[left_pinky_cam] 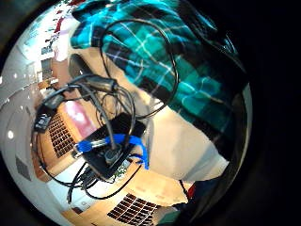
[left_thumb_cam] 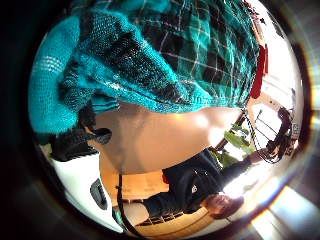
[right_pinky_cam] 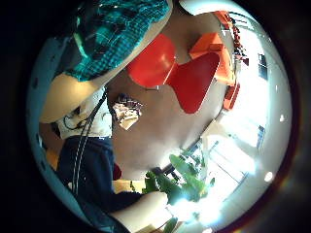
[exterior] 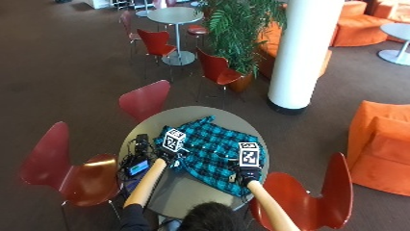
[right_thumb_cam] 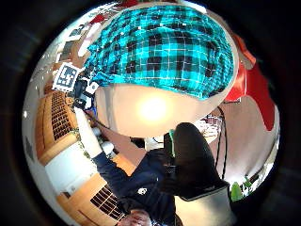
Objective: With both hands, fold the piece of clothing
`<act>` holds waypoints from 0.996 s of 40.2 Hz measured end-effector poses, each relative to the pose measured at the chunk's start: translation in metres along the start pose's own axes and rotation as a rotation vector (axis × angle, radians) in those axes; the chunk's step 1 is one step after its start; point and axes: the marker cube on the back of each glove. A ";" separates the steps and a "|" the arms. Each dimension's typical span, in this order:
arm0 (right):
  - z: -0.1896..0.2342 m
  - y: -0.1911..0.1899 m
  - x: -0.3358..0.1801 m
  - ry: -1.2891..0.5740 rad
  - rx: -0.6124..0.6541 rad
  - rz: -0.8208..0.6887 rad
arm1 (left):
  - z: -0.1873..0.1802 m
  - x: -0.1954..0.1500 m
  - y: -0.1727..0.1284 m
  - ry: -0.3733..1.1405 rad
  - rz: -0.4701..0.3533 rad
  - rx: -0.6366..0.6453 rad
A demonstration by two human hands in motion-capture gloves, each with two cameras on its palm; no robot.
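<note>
Outside view, near to far. Person's head at bottom edge, both forearms reaching up the frame onto a round grey table (exterior: 168,191) at centre.

Left hand (exterior: 168,155), centre-left of frame, sits at the near-left edge of the shirt (exterior: 211,149). Left thumb side palm view shows teal cloth bunched up close to that palm w/ a rolled hem edge across it, but fingers themselves aren't visible, so can't tell if it pinches or just presses.

Right hand (exterior: 247,172), centre-right, lower, is on the shirt's near-right corner by the table rim. Fingers hidden here too; can't tell their state.

Shirt: teal/turquoise plaid w/ black checks and thin white lines, flannel-looking. Lies spread roughly flat on the table's right half, skewed approx. diagonal, one corner pointing to the far side, near-right corner reaching the table edge. Some wrinkles near the left hand. Right thumb side palm view shows it covering much of the tabletop, pale bare table beside it.

Black device w/ lit screen (exterior: 137,167) and cables at the table's left edge, just beside the left forearm.

Around the table: red chairs (exterior: 70,168) left, right and far side. Further, upper frame: white pillar (exterior: 301,53), potted plant (exterior: 240,29), another round table, orange seats at right.
</note>
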 end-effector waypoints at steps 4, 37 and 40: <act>0.014 -0.058 -0.015 0.010 0.173 -0.106 | -0.011 -0.001 -0.002 -0.026 -0.026 0.030; 0.054 -0.060 -0.030 0.180 0.314 -0.108 | -0.002 0.007 0.002 0.078 0.052 -0.029; 0.052 -0.062 -0.028 0.212 0.385 -0.106 | 0.004 0.014 0.012 0.105 0.075 -0.048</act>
